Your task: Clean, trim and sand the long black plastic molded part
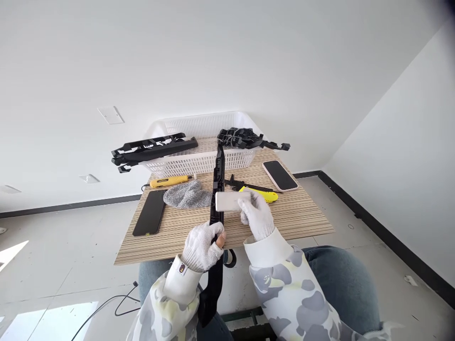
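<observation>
My left hand [202, 246], in a white glove with a bare thumb tip, is closed around a long black plastic trim part [210, 298]. That part runs upright through the view, from near my lap across the table edge toward the basket. Between the gloved fingers of my right hand [259, 215] is a flat, pale rectangular piece [227, 201]. It lies across the middle of the black part, but whether they touch I cannot tell. Just behind my right hand is a yellow utility knife [269, 195], partly covered. A black caliper-like tool [245, 184] lies beyond it.
A white plastic basket [202, 166] at the back holds several black plastic parts [156, 149] that overhang its sides. On the wood-patterned table [295, 218] lie a grey cloth [187, 194], a yellow corded tool [170, 181], a dark phone [150, 213] and a pink-edged phone [280, 175].
</observation>
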The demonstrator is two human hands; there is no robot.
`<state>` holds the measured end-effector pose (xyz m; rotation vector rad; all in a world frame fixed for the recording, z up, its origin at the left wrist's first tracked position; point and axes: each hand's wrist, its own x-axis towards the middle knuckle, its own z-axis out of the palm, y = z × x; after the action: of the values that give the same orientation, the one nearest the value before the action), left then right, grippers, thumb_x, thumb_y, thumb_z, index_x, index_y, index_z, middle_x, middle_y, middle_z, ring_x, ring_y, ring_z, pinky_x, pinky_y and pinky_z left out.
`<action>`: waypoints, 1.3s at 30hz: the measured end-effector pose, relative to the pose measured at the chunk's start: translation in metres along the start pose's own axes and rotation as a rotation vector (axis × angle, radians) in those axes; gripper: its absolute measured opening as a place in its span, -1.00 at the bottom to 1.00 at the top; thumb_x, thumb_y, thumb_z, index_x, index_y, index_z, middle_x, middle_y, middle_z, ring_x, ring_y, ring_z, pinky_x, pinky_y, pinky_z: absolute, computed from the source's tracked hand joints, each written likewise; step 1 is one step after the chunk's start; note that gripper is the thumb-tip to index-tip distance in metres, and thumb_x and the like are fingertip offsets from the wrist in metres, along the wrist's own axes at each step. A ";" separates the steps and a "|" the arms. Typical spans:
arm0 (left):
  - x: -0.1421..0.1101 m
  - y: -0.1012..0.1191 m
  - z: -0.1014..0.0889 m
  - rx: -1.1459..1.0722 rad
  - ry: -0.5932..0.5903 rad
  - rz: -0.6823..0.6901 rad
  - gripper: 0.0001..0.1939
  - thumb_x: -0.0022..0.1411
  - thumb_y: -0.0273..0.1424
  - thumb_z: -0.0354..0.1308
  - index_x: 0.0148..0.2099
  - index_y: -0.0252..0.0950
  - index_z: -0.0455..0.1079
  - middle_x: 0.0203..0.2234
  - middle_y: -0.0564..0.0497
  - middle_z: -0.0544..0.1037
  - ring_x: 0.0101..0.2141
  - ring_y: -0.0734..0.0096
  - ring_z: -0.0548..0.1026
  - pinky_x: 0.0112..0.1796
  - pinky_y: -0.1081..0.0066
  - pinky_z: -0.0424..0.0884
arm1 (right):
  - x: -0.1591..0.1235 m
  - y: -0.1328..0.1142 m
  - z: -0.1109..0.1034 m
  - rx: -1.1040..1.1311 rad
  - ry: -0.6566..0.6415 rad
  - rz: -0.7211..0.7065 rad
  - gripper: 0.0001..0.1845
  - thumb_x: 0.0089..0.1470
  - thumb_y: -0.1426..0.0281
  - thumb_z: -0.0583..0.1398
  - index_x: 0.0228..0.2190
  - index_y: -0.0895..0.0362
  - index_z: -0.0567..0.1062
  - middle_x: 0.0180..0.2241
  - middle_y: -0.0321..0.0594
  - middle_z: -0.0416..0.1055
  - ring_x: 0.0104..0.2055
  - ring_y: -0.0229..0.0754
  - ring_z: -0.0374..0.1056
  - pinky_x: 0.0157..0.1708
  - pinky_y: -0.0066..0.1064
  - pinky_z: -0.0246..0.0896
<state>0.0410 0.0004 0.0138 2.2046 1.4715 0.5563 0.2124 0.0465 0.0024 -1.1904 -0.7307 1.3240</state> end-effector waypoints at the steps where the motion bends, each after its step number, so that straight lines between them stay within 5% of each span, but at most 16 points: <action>1: 0.000 -0.001 0.000 0.003 -0.003 -0.002 -0.60 0.34 -0.12 -0.16 -0.44 -0.21 0.27 -0.52 0.04 0.40 -0.47 0.35 0.38 -0.40 0.35 0.19 | 0.000 0.000 0.000 0.016 0.014 -0.013 -0.31 -0.21 0.18 0.34 -0.01 0.11 0.38 -0.64 -0.54 0.28 -0.72 -0.38 0.08 -0.74 -0.53 -0.08; 7: 0.000 -0.005 0.003 0.017 0.023 0.015 -0.62 0.32 -0.13 -0.14 -0.42 -0.20 0.33 -0.52 0.04 0.40 -0.44 0.33 0.41 -0.38 0.36 0.21 | -0.007 0.000 0.003 -0.059 -0.215 -0.001 -0.47 -0.16 0.24 0.33 -0.10 0.12 0.47 -0.59 -0.49 0.32 -0.69 -0.41 0.07 -0.71 -0.55 -0.10; 19: 0.001 0.004 -0.002 0.014 0.013 -0.038 -0.66 0.30 -0.14 -0.16 -0.43 -0.19 0.23 -0.51 0.04 0.38 -0.41 0.30 0.40 -0.35 0.33 0.21 | 0.001 0.000 -0.001 -0.075 -0.242 0.003 -0.32 -0.20 0.24 0.38 -0.01 0.15 0.41 -0.58 -0.51 0.36 -0.69 -0.40 0.11 -0.71 -0.55 -0.02; 39: 0.000 -0.006 0.006 -0.046 0.036 -0.033 -0.68 0.29 -0.15 -0.13 -0.42 -0.20 0.21 -0.48 0.05 0.37 -0.39 0.32 0.37 -0.34 0.34 0.15 | 0.010 0.010 -0.003 -0.079 -0.294 -0.004 -0.33 -0.17 0.18 0.36 -0.01 0.13 0.39 -0.61 -0.51 0.32 -0.69 -0.38 0.12 -0.72 -0.56 -0.05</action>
<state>0.0397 0.0021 0.0049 2.1424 1.4951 0.6157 0.2134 0.0536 -0.0100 -1.0659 -1.0030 1.4956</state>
